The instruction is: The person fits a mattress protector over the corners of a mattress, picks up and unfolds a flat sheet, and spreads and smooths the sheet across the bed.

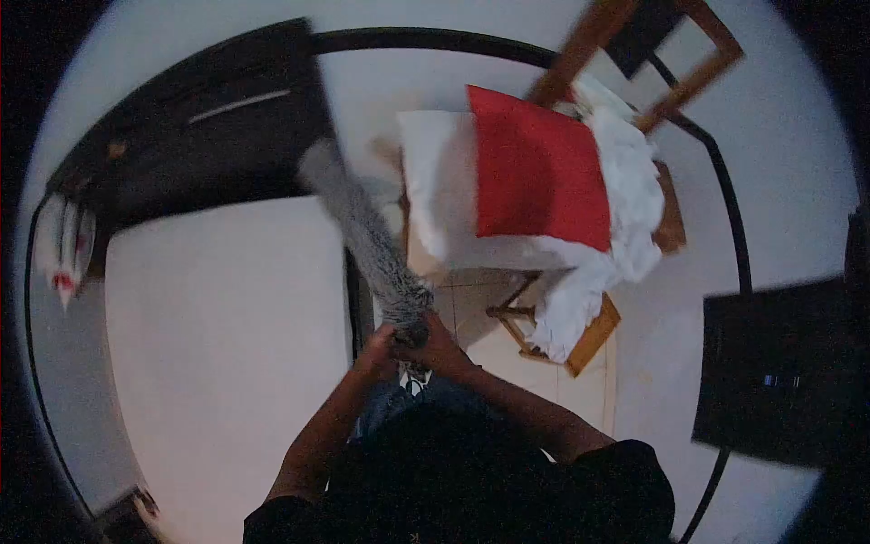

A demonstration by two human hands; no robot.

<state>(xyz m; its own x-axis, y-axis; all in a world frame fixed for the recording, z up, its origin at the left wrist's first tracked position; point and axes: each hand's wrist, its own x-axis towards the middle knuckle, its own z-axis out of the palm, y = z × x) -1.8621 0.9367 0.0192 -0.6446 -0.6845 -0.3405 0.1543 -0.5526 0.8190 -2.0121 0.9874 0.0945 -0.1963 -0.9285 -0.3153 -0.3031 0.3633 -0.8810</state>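
Note:
A long grey shaggy rug-like cloth (367,231) stretches away from my body, bunched narrow, its far end blurred near the dark headboard. Both hands grip its near end in front of my waist. My left hand (378,354) is closed on the left side of that end. Close beside it, my right hand (437,346) is wrapped round the right side. Some of the fingers are hidden by the shaggy pile.
On my left is a bed with a bare white mattress (227,317) and a dark headboard (217,118). Ahead to the right, a red pillow (539,172) and white bedding (625,190) lie piled over wooden chairs (594,335). A dark cabinet (770,372) stands at far right.

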